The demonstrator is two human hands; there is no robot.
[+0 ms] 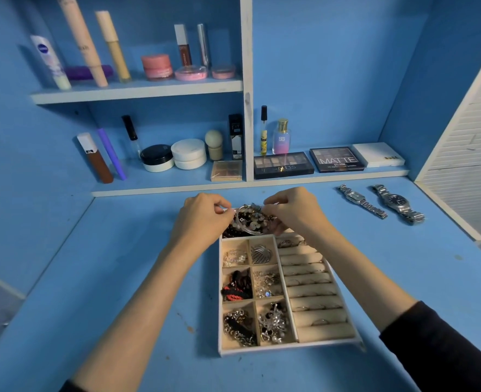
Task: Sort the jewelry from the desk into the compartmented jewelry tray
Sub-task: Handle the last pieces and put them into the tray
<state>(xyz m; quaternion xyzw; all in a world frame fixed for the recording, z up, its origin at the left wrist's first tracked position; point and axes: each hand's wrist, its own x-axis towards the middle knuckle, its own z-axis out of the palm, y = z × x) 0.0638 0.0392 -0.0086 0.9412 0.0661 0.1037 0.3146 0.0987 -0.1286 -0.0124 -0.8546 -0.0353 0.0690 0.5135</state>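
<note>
A cream compartmented jewelry tray (289, 346) sits on the blue desk in front of me. Its small left cells hold chains, earrings, a silver shell brooch (262, 253) and red-black bands; its right side has ring rolls (313, 304) with a few rings. Over the tray's far compartment, my left hand (202, 219) and my right hand (291, 212) each pinch one end of a bundle of beaded and clear bracelets (250, 220). Two silver watches (362, 200) (400, 203) lie on the desk at the far right.
Behind the tray, a low shelf holds eyeshadow palettes (283, 164), a white box (378, 154), jars and bottles. An upper shelf (137, 90) carries tubes and pink pots. A white slatted panel (471, 154) borders the desk's right edge.
</note>
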